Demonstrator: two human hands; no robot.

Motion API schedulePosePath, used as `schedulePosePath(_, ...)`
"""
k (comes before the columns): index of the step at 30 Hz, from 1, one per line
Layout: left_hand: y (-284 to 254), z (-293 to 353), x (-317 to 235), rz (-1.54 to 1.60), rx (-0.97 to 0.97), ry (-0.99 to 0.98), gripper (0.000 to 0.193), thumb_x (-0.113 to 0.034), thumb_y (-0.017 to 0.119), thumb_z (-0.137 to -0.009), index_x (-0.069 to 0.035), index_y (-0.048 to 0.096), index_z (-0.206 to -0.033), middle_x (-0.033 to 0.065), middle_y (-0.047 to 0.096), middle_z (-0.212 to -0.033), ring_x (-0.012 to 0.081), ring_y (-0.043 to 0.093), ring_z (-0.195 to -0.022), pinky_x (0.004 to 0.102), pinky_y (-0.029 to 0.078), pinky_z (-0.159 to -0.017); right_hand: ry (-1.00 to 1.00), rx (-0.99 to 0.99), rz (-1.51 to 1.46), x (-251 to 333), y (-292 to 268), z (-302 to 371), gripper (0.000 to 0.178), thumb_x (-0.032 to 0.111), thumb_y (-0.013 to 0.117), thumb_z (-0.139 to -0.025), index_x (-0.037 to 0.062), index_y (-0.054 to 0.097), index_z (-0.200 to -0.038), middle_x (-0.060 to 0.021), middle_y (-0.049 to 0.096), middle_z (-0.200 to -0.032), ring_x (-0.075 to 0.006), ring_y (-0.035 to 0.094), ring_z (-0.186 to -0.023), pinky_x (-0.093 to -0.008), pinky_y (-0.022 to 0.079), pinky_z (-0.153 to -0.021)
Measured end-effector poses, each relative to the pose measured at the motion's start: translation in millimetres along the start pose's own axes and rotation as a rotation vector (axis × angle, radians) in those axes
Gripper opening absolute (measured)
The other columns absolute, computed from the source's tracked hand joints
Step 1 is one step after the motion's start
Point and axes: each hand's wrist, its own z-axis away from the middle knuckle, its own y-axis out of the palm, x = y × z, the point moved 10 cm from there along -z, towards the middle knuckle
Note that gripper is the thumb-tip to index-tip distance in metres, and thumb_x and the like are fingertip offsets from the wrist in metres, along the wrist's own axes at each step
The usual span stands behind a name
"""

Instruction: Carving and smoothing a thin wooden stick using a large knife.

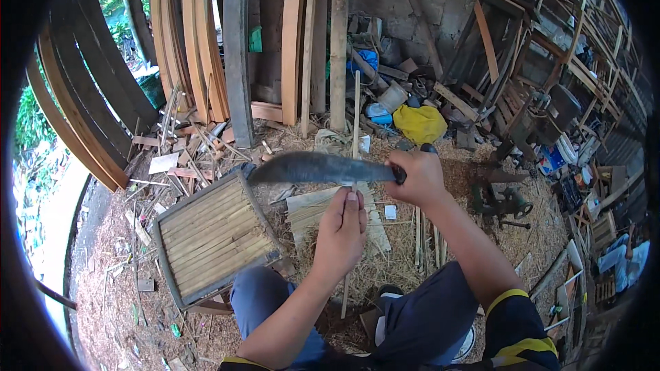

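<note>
My right hand [421,178] is wrapped round the dark handle of a machete [309,167]. Its broad, dark blade points left and lies level across my view. Below the blade, my left hand [340,233] pinches a thin bamboo strip [356,113] that runs away from me and back between my knees. The blade crosses over the strip just beyond my left fingertips; whether it touches or bites in I cannot tell. Under the hands, on the ground, lies a pale flat sheet [309,216] littered with shavings.
A bamboo-slatted seat [213,233] with a dark frame stands by my left knee. Several thin strips [436,244] lie at right. Beyond them sits a green metal vise [500,199]. Tall planks [237,55] lean at the back, near a yellow bag [419,124]. Wood scraps and shavings cover the ground.
</note>
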Motion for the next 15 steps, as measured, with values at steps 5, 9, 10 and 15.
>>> schedulePosePath(5, -5, 7, -1, -0.106, -0.006, -0.019, 0.023, -0.026, 0.04, -0.113, -0.007, 0.051, -0.107, -0.006, 0.042, -0.069, 0.0027, 0.039, -0.054, 0.0226, 0.033, -0.046, -0.052, 0.047, -0.015, 20, 10, 7, 0.018, 0.024, 0.076, -0.069, 0.013, 0.064, -0.076, -0.0102, 0.064, -0.061, -0.0337, 0.066, -0.056, -0.0452, 0.054, -0.056)
schedulePosePath(9, -7, 16, -3, -0.198, 0.009, -0.011, 0.024, -0.028, 0.039, -0.114, -0.008, 0.05, -0.106, -0.0052, 0.04, -0.067, 0.004, 0.037, -0.049, 0.0247, 0.032, -0.043, 0.088, 0.039, 0.021, -17, 8, 2, 0.014, 0.021, 0.072, -0.071, 0.0111, 0.063, -0.074, -0.011, 0.064, -0.066, -0.0335, 0.066, -0.06, -0.0431, 0.052, -0.056)
schedulePosePath(10, -12, 16, 1, -0.167, 0.008, -0.062, 0.023, -0.027, 0.039, -0.113, -0.008, 0.05, -0.106, -0.0048, 0.041, -0.067, 0.0043, 0.038, -0.049, 0.0251, 0.032, -0.044, 0.197, 0.021, -0.011, -23, 0, -2, 0.014, 0.021, 0.073, -0.071, 0.012, 0.063, -0.073, -0.0111, 0.064, -0.065, -0.0333, 0.067, -0.06, -0.0419, 0.052, -0.056)
schedulePosePath(15, -25, 27, -1, -0.109, -0.049, -0.071, 0.022, -0.023, 0.043, -0.113, -0.007, 0.052, -0.102, -0.0052, 0.039, -0.072, 0.0019, 0.033, -0.056, 0.0224, 0.026, -0.046, -0.015, 0.147, -0.038, 26, 16, 5, 0.018, 0.026, 0.074, -0.072, 0.0115, 0.063, -0.071, -0.0112, 0.065, -0.065, -0.0328, 0.067, -0.061, -0.042, 0.053, -0.057)
